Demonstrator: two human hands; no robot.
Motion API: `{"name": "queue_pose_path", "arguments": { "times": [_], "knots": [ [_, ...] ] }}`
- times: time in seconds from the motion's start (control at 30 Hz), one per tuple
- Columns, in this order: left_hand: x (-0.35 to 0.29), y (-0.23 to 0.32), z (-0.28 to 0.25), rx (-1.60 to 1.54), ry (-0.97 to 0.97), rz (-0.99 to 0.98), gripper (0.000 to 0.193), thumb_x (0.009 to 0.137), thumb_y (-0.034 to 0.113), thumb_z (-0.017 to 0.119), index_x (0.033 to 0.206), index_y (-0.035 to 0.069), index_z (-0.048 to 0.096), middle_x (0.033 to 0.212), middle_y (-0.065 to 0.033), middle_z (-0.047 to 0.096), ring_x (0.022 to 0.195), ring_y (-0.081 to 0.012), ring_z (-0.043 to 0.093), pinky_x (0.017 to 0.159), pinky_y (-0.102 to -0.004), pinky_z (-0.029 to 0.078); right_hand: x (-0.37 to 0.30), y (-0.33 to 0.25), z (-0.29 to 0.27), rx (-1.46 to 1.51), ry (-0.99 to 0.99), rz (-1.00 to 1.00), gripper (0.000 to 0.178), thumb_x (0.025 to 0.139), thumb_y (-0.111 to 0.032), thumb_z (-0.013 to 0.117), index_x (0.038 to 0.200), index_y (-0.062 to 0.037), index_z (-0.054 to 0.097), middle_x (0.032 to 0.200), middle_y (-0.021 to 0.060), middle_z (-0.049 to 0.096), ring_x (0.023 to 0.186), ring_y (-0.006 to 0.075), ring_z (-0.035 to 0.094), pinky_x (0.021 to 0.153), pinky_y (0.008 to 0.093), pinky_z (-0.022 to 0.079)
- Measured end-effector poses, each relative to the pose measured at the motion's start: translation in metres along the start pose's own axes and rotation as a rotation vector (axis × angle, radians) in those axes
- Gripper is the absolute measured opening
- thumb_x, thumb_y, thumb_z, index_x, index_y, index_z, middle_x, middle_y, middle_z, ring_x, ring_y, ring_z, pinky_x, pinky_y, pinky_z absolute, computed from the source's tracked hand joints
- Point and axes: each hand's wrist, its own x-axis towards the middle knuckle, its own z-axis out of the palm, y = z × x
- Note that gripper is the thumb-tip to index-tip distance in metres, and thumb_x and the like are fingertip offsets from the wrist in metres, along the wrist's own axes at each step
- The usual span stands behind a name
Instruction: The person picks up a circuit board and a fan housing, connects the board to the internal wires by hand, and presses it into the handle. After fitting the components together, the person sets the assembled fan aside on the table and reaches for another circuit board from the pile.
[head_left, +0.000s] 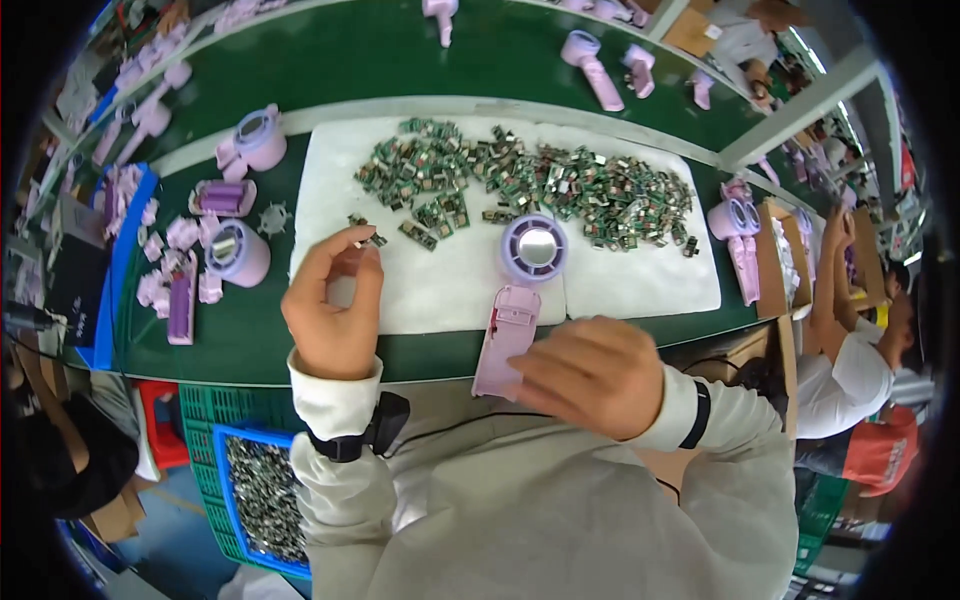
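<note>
My left hand point(335, 305) is over the left part of a white foam sheet point(440, 290), thumb and index finger pinched on a small green circuit board point(374, 239). My right hand point(600, 378) is smeared by motion; its fingertips overlap the lower edge of a pink handle housing point(505, 340), and I cannot tell whether they grip it. That housing slants over the table's near edge. It joins or touches a round lilac fan head point(534, 248) with a pale centre, lying on the foam. A large pile of circuit boards point(600, 190) spreads across the foam's far half.
Lilac fan parts point(238, 252) and purple-lined housings point(181, 300) lie on the green table at left. A blue bin point(262, 495) of small metallic parts stands below. More fans point(592, 70) sit on the green belt beyond. Coworkers and a cardboard box point(783, 255) are at right.
</note>
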Motion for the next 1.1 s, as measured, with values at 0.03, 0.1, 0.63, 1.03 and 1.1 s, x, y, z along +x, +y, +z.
{"name": "queue_pose_path", "arguments": {
  "times": [0.03,0.1,0.63,1.03,1.1],
  "knots": [
    [0.0,0.001,0.001,0.006,-0.01,-0.004,0.018,0.089,0.0,0.072,0.107,0.001,0.072,0.096,-0.0064,0.072,0.08,-0.0099,0.064,0.074,-0.0238,0.052,0.006,0.003,-0.007,0.029,-0.024,0.0,0.027,0.082,-0.021,0.079,0.103,-0.0058,0.071,0.078,0.0014,0.062,0.067,0.0187,0.063,0.057,0.0325,0.049],
    [-0.005,0.009,-0.006,0.046,-0.018,-0.05,0.018,0.088,0.0,0.073,0.106,0.0,0.072,0.096,-0.0067,0.072,0.081,-0.0103,0.065,0.075,-0.0247,0.052,0.024,0.001,-0.023,0.06,-0.19,0.244,0.033,0.081,-0.016,0.079,0.11,-0.0049,0.071,0.076,0.0018,0.063,0.063,0.0183,0.062,0.054,0.0328,0.05],
    [-0.062,0.057,0.001,-0.354,-0.671,-0.084,0.042,0.073,-0.014,0.072,0.113,-0.002,0.071,0.098,-0.0161,0.072,0.083,-0.0267,0.07,0.075,-0.0323,0.056,0.021,0.039,0.019,0.228,-0.106,0.299,0.035,0.073,-0.006,0.084,0.107,-0.0081,0.075,0.067,0.0024,0.06,0.054,0.0187,0.06,0.048,0.0318,0.045],
    [-0.036,0.054,0.024,-0.113,-0.347,-0.147,0.039,0.084,-0.011,0.07,0.122,-0.001,0.07,0.106,-0.0176,0.07,0.09,-0.0216,0.071,0.078,-0.0278,0.055,0.021,0.04,0.016,0.2,-0.039,0.363,0.029,0.074,-0.001,0.082,0.102,-0.0081,0.077,0.068,0.0018,0.06,0.055,0.0183,0.056,0.049,0.0319,0.044],
    [-0.036,0.053,0.026,-0.095,-0.386,-0.122,0.04,0.086,-0.011,0.068,0.124,0.0,0.07,0.106,-0.0173,0.07,0.09,-0.0215,0.071,0.079,-0.0275,0.054,0.02,0.04,0.017,0.203,-0.039,0.371,0.029,0.074,-0.001,0.081,0.101,-0.008,0.077,0.068,0.0019,0.06,0.055,0.0185,0.057,0.049,0.032,0.044]
  ]
}}
